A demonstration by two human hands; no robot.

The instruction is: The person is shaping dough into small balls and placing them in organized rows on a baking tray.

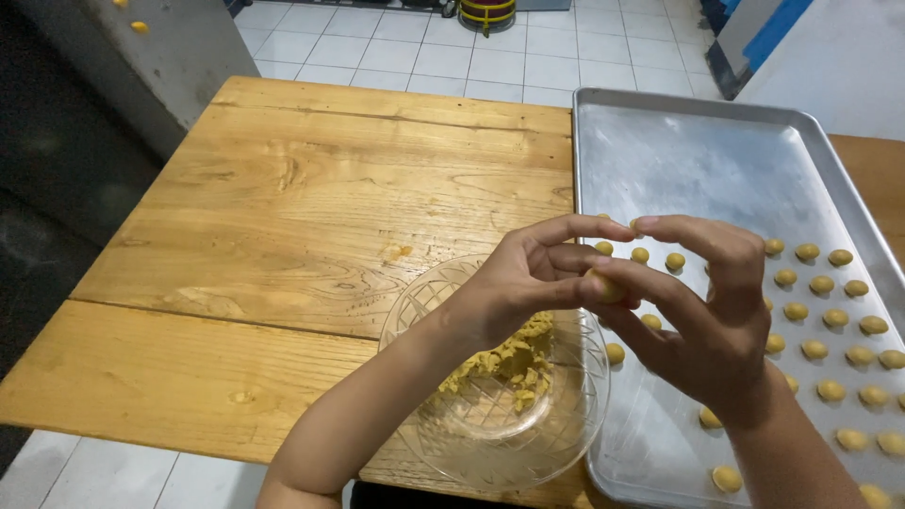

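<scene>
My left hand (528,278) and my right hand (712,311) meet above the edge of a metal baking tray (679,160). Together their fingertips pinch a small yellow dough ball (603,286). Below my left wrist stands a clear patterned glass bowl (556,443) with loose yellow dough (518,363) in it. Several small dough balls (834,320) lie in rows on the right part of the tray.
The bowl and tray rest on a wooden plank table (311,207). White floor tiles (452,47) lie beyond it, a grey wall (160,57) at the far left, and a yellow and red object (487,13) on the floor at the back.
</scene>
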